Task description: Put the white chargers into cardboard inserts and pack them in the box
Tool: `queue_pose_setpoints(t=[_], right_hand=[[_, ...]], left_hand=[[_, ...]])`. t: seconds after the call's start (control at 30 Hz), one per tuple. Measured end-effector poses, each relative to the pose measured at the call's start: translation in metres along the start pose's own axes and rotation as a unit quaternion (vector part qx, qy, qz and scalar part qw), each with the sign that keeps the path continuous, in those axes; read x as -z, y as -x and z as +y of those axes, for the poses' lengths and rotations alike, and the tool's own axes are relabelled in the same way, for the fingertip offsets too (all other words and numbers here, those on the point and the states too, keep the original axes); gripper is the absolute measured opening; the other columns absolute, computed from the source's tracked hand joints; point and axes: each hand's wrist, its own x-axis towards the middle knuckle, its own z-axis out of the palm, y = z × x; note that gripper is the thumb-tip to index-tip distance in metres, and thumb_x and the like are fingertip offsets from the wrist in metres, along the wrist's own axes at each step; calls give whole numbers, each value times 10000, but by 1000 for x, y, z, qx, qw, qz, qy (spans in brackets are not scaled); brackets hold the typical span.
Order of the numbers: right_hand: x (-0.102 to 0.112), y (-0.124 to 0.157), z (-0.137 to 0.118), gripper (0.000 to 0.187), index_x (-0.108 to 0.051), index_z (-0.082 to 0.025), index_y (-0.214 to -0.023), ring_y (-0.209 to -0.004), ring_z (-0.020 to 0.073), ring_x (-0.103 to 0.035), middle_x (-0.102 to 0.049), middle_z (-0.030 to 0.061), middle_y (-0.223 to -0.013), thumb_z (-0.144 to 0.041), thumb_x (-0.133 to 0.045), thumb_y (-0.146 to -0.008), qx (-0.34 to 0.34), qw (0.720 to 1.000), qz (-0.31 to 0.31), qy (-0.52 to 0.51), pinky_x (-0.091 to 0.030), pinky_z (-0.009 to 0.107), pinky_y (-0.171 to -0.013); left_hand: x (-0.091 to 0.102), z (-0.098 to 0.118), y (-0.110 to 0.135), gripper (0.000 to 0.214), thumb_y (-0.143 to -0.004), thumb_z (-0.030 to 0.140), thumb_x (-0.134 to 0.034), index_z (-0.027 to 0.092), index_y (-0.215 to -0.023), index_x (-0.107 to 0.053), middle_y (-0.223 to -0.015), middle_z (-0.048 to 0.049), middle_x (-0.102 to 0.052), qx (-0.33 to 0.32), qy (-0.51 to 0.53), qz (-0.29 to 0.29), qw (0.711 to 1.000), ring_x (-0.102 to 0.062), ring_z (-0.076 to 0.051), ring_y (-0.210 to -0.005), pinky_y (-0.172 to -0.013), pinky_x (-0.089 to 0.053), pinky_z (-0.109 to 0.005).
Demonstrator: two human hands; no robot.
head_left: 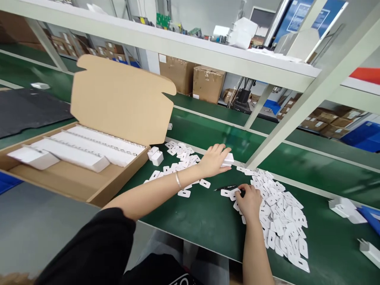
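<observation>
My left hand [214, 161], a bangle on its wrist, reaches across to the far side of the green work surface. Its fingers are around a small white block [228, 159], partly hidden by the hand. Close to the near edge of a big pile, my right hand [249, 201] has its fingers pinched on a thin white slotted plate [234, 193]. Just left of that hand lies a slim black pen-like tool [225, 188]. The heap of white slotted plates [277, 213] spreads to the right, and a smaller group of plates [184, 158] lies beyond my left forearm.
An open cardboard box [118, 178] at the left holds rows of white blocks [86, 144]. White plug adapters stand beside it [155, 156] and at the far right [344, 208]. A slanted white post [285, 134] and an overhead shelf [178, 41] frame the bench.
</observation>
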Motion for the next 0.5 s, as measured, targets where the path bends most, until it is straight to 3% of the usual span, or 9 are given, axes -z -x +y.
queue_pose_setpoints(t=[0.07,0.17,0.27,0.37,0.43,0.5], right_hand=[[0,0,-1,215,-730,-236,-1005,-1045,342,-575,-705,87,-1051,-400,-630,-910,9,1000,-7,4,-396,460,-909],[-1,-1,-2,282,-705,-231,-1027,-1036,343,-584,-707,90,-1046,-488,-659,-920,20,1000,-18,14,-395,461,-901],[-4,-1,-4,286,-678,-214,-1024,-1032,356,-586,-713,110,-1046,-482,-674,-924,19,1000,-11,21,-393,465,-891],[-4,-1,-6,296,-667,-192,-1029,-1037,374,-586,-713,143,-1036,-477,-638,-956,-13,1000,14,19,-396,477,-891],[-1,0,-7,309,-668,-191,-1041,-1022,363,-589,-707,135,-1003,-485,-594,-986,-28,999,19,6,-403,477,-892],[4,2,-9,273,-677,-216,-1021,-1006,341,-587,-693,103,-985,-473,-595,-980,-4,1000,-2,-27,-412,466,-889]], left_hand=[[-17,2,-17,648,-948,453,-725,115,-1458,-512,-1373,-186,-635,-3,5,-34,999,-549,-371,-1265,-1039,-416,-465],[-28,-1,-27,499,-960,343,-726,136,-1392,-587,-1338,-154,-685,-18,9,-53,998,-565,-346,-1243,-1058,-377,-463],[-24,-4,-20,440,-944,328,-754,165,-1333,-629,-1274,-134,-732,-18,43,-9,999,-575,-334,-1221,-1044,-375,-454],[-13,-1,0,449,-914,434,-783,197,-1269,-645,-1191,-119,-759,47,129,78,987,-610,-329,-1146,-972,-420,-435],[-7,1,19,445,-915,487,-761,220,-1244,-622,-1194,-101,-754,126,239,114,956,-660,-286,-1029,-879,-471,-391],[-4,2,38,422,-945,522,-696,230,-1226,-579,-1146,-82,-754,207,379,113,895,-676,-208,-808,-720,-489,-326]])
